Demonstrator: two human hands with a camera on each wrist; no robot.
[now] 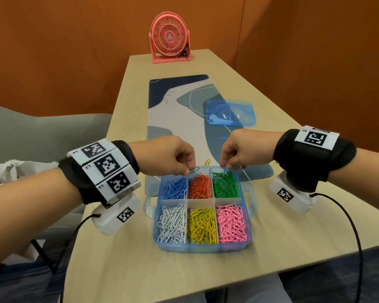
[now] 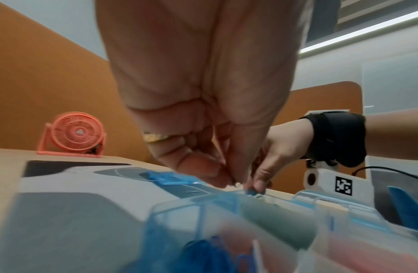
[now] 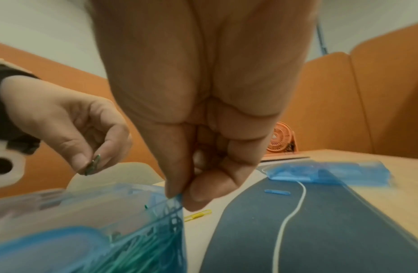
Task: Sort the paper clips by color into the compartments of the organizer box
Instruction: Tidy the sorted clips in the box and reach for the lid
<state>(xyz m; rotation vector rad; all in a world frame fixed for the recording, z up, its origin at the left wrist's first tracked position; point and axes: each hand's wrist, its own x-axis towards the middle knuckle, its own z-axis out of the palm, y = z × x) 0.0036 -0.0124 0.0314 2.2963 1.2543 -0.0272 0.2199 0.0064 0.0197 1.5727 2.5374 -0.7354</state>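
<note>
Head view, box: the organizer box [image 1: 202, 248] is sitting on the table [image 1: 123, 259], its far end lying on the mat [image 1: 177, 119].
Head view, clips: blue, orange and green piles are filling the far row; white, yellow and pink piles are filling the near row.
Head view, left hand: the left hand [image 1: 164, 157] is pinching a green clip [image 1: 194, 170] over the far edge of the box.
Head view, right hand: the right hand [image 1: 241, 149] is pinching the far wall of the box by the green pile.
Head view, loose clips: a yellow clip [image 1: 207, 161] and a blue clip [image 1: 221, 138] are lying on the mat.
Head view, other things: the lid [image 1: 230, 114] is lying farther back and the fan [image 1: 170, 38] is standing at the far end.
Left wrist view: the fingers [image 2: 210, 171] are pressing together; the clip is too small to see.
Right wrist view: the thumb and finger [image 3: 196, 195] are squeezing the blue wall of the box [image 3: 173, 203].
</note>
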